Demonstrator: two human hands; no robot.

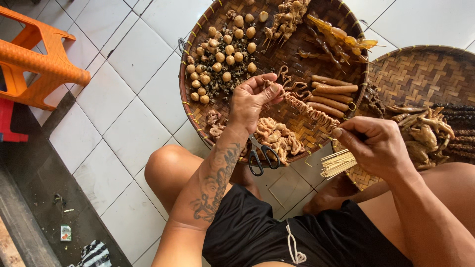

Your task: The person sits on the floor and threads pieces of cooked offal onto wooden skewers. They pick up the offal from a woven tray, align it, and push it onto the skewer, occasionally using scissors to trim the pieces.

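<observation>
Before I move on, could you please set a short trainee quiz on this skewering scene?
1. True or false: the scissors lie on the orange stool.
2. Which hand holds the bundle of bare sticks? A left hand, B right hand.
3. Fill in: the skewer being loaded stretches between the two ____.

Key: 1 false, they rest at the round woven tray's rim; 2 B; 3 hands.

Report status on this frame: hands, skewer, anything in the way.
Left hand pinching the food end of the skewer over the round woven tray. Right hand gripping its stick end plus a bundle of bare sticks. Scissors below, clear of both.
</observation>
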